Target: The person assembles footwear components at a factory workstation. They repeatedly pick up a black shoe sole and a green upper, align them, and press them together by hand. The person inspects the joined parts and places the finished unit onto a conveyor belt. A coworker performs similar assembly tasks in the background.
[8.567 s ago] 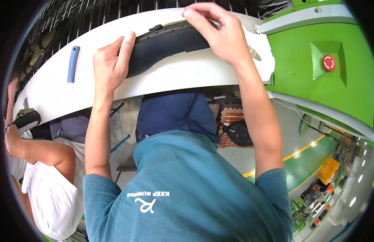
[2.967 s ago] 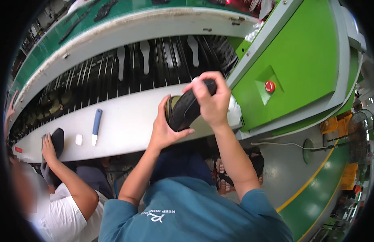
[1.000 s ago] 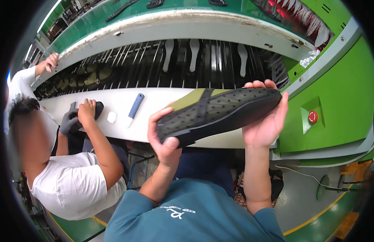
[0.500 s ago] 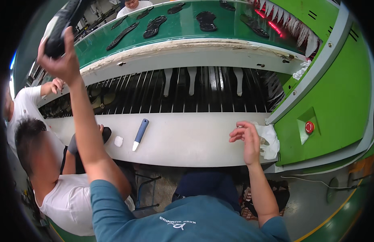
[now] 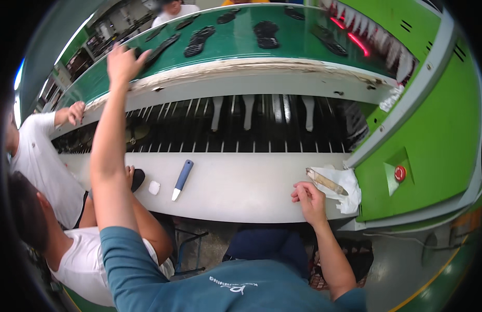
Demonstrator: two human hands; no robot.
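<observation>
My left hand (image 5: 124, 66) is stretched up and forward over the green conveyor belt (image 5: 230, 44), fingers apart, beside a long black shoe sole (image 5: 162, 50). Part of a dark thing shows just behind the fingers; whether they touch it I cannot tell. My right hand (image 5: 309, 200) hovers loosely bent above the white ledge (image 5: 236, 187), with nothing seen in it. Right by it, a tan brush-like stick (image 5: 327, 182) lies on a crumpled white cloth (image 5: 349, 193). Left of centre, a blue-handled tool with a pale tip (image 5: 183, 179) rests beside a small white pad (image 5: 154, 187).
More black soles (image 5: 266, 35) lie along the belt. Below it runs a dark slatted conveyor (image 5: 189, 122) with grey narrow pieces (image 5: 248, 112). A green machine (image 5: 428, 140) with a red button (image 5: 400, 173) stands right. Co-workers sit left; one hand (image 5: 74, 112) rests at the belt frame.
My left hand held a black shoe up at the upper left; now that shoe is out of it and the hand is over the belt. My right hand has lowered, uncovering the tan stick.
</observation>
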